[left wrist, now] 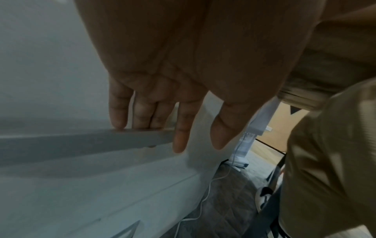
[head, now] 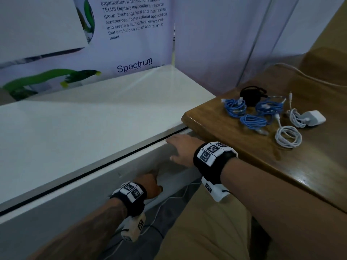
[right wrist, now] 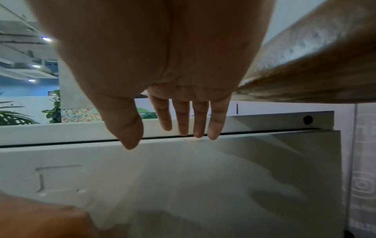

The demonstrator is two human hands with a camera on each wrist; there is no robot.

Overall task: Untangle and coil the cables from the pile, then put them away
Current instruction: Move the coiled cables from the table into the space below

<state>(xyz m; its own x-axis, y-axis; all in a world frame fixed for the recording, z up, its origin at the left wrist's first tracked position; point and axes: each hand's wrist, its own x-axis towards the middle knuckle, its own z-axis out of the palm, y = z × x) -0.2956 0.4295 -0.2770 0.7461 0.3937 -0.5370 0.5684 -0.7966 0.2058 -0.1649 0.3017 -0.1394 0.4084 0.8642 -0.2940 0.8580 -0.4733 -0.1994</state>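
We find the white cabinet drawer (head: 105, 186) closed, contents unseen. Our right hand (head: 181, 150) and left hand (head: 148, 185) rest flat-fingered on it. The coiled blue, white and black cables (head: 253, 121) lie well apart on the brown wooden table (head: 216, 128).

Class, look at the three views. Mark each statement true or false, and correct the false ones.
1. Three blue cable coils lie on the wooden table. True.
2. The right hand holds a white cable. False: its straight fingers rest at the top edge of the white cabinet front, holding nothing.
3. The left hand is lower on the cabinet front than the right hand. True.
4. The white charger lies on the white cabinet top. False: it lies on the wooden table.
5. The black cable coil lies behind the blue coils. True.
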